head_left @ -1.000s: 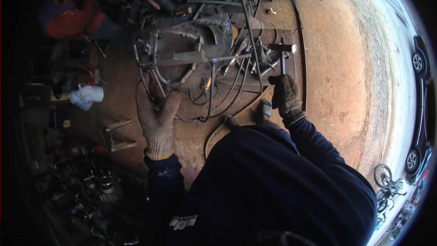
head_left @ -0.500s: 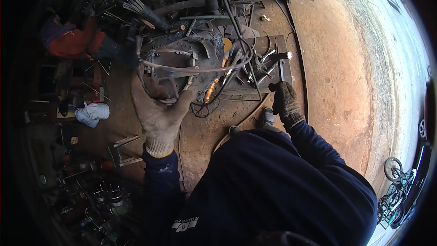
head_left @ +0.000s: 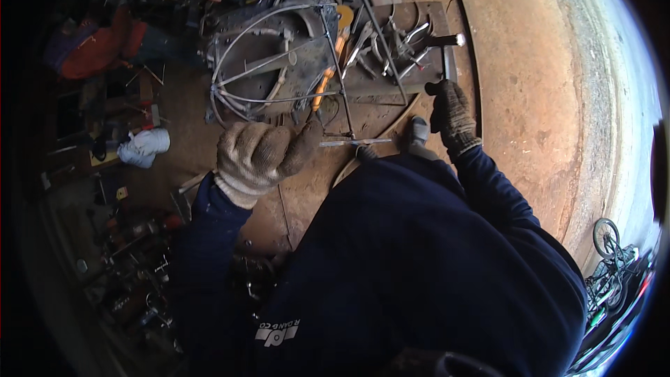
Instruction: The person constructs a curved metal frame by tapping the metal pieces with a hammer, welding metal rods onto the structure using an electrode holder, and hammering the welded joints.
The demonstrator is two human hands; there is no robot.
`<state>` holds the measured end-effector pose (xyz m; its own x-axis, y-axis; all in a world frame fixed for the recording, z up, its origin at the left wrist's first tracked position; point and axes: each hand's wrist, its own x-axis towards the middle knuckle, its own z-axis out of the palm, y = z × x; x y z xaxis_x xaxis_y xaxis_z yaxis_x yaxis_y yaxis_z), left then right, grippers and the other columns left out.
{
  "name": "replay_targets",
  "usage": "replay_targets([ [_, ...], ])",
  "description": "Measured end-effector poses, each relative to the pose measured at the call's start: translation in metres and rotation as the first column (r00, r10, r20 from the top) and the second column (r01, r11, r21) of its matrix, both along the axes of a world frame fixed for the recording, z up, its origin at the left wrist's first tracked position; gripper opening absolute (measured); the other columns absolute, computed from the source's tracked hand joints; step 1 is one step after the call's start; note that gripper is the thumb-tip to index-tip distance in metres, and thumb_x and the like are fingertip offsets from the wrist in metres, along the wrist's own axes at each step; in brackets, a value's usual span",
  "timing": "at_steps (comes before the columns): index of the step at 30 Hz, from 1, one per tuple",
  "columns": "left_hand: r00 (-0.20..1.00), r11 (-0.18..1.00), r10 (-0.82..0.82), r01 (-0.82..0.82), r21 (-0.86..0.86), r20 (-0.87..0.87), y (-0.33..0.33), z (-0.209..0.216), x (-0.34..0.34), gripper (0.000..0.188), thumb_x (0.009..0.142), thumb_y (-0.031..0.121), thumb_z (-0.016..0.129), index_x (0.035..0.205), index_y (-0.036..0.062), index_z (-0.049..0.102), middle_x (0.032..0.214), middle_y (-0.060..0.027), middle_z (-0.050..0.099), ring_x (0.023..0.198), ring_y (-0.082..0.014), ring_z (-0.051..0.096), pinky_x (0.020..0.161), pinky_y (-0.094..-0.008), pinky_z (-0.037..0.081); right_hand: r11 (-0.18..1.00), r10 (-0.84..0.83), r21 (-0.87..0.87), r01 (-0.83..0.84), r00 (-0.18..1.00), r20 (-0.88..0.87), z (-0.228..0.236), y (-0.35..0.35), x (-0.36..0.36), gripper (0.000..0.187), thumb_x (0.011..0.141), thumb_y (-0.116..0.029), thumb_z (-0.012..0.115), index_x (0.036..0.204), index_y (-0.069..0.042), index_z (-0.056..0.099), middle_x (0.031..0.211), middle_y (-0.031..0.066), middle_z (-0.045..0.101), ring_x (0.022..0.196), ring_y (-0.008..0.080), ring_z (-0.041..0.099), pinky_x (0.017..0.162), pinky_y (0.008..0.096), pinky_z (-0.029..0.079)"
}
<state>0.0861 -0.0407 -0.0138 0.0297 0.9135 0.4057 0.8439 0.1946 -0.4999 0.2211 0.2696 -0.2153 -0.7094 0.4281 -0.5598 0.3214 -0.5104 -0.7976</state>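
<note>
My right hand (head_left: 453,117), in a brown knitted work glove, grips a hammer (head_left: 447,63) by its handle, head up over the right end of the metal work table (head_left: 412,87). At the table's near left edge, my gloved left hand (head_left: 259,157) has its fingers curled closed by the near side of a welded metal frame (head_left: 333,49). The frame has a curved rod on its left, straight crossbars and a flat bar at its near end. My fingers hide the place of contact. An orange-handled tool (head_left: 322,89) lies under the frame.
Pliers and other hand tools (head_left: 363,45) lie on the table beside a yellow disc (head_left: 344,16). A person in red (head_left: 98,49) is at the far left, near a white cloth (head_left: 144,146). My shoes (head_left: 419,129) stand by the table, and bicycles (head_left: 608,283) are at the right.
The frame has turned over, and its straight bars now face right with the flat bar near me. My left hand has moved nearer and curled. The hammer stays in my right hand.
</note>
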Motion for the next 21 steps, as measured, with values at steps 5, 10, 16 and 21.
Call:
replay_targets([
  [5,0.997,0.997,0.071,-0.071,-0.037,0.008,-0.029,-0.019,0.002,0.054,0.085,0.017,0.074,0.135,0.0296,0.058,0.089,0.0067,0.045,0.072,-0.009,0.051,0.058,-0.0262,0.045,0.936,0.262,0.261,-0.237,0.963,-0.065,-0.02,-0.012,0.009,0.03,0.105,-0.032,0.052,0.111,-0.008,0.069,0.066,0.0035,0.054,0.049,0.0142,0.051,0.046,0.0285,0.041],
  [10,0.985,0.98,0.171,-0.169,-0.101,0.013,-0.047,-0.044,0.01,0.053,0.083,0.024,0.076,0.133,0.0329,0.059,0.09,0.0073,0.045,0.073,-0.0082,0.051,0.063,-0.0274,0.043,0.97,0.238,-0.02,-0.241,0.967,-0.096,-0.021,-0.052,-0.003,0.037,0.104,-0.041,0.056,0.11,-0.006,0.07,0.06,-0.0029,0.049,0.044,0.0088,0.043,0.041,0.0266,0.034],
  [16,0.985,0.987,0.162,-0.161,-0.031,0.062,-0.058,-0.054,0.016,0.046,0.087,0.017,0.075,0.129,0.0298,0.062,0.094,0.004,0.048,0.086,-0.0122,0.054,0.076,-0.0336,0.046,0.892,0.441,-0.085,-0.443,0.896,-0.042,-0.005,-0.082,-0.021,0.038,0.104,-0.042,0.057,0.111,-0.007,0.07,0.063,-0.0036,0.05,0.049,0.007,0.043,0.046,0.0258,0.034],
  [21,0.973,0.981,0.17,-0.152,-0.122,0.156,-0.066,-0.056,0.02,0.053,0.086,0.021,0.078,0.135,0.0289,0.061,0.074,0.0067,0.039,0.061,-0.0072,0.047,0.058,-0.0281,0.041,0.847,0.531,0.008,-0.531,0.846,-0.058,-0.022,-0.083,-0.016,0.039,0.105,-0.041,0.056,0.114,-0.004,0.068,0.073,-0.0003,0.062,0.06,0.0084,0.052,0.055,0.0262,0.042],
])
